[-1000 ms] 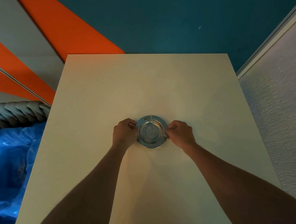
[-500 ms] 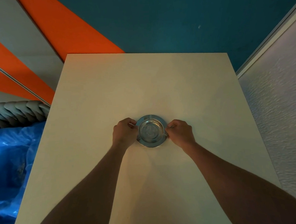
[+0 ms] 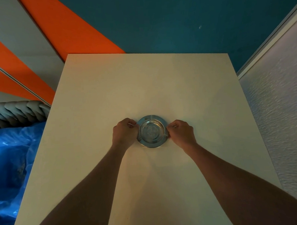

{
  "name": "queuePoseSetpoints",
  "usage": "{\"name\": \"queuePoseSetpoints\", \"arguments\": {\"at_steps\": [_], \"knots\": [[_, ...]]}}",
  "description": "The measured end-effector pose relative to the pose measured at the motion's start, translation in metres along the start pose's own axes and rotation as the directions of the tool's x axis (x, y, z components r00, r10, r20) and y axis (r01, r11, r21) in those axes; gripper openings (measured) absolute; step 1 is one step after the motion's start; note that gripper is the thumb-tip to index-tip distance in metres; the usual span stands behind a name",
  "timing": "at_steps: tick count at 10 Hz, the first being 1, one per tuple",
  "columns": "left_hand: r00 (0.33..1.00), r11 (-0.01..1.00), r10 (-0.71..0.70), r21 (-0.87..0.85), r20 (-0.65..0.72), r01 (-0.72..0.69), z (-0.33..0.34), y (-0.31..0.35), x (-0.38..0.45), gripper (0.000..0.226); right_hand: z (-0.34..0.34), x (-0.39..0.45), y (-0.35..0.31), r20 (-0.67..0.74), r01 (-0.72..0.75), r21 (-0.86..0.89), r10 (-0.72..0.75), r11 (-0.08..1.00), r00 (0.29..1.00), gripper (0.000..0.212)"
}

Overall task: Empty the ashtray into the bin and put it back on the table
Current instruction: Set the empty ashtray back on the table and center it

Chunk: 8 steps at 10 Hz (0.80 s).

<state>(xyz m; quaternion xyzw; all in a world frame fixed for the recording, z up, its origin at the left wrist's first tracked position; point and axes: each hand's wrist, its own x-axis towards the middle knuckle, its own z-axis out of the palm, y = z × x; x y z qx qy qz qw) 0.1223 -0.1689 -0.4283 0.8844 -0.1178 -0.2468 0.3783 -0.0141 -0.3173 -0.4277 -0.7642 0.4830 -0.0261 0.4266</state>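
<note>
A round metal ashtray (image 3: 151, 131) with a wide flat rim sits near the middle of the pale table (image 3: 142, 81). Its bowl looks shiny with no visible contents. My left hand (image 3: 124, 133) pinches the rim on the left side, and my right hand (image 3: 180, 132) pinches it on the right. Both hands rest low on the tabletop, fingers curled around the rim edges.
A bin lined with a blue plastic bag (image 3: 11, 162) stands left of the table, below its edge. A grey braided roll (image 3: 17, 113) lies behind the bag. A white textured wall (image 3: 280, 122) runs close along the table's right side.
Hands and ashtray have stayed almost still; they sit slightly higher in the picture, which looks like a small camera shift.
</note>
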Motion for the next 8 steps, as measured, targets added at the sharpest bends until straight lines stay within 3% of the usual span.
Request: {"name": "queuePoseSetpoints", "arguments": {"at_steps": [5,8], "knots": [[0.999,1.000,-0.003,0.001,0.048,0.003,-0.011,0.005,-0.001,0.032,-0.006,-0.002,-0.004,-0.014,0.024,-0.068,-0.025,0.997,1.000,0.014],[0.990,0.999,-0.018,0.052,0.137,0.011,-0.026,0.019,0.002,0.053,-0.026,-0.004,-0.018,0.032,0.098,-0.100,-0.095,0.990,0.995,0.035]]}}
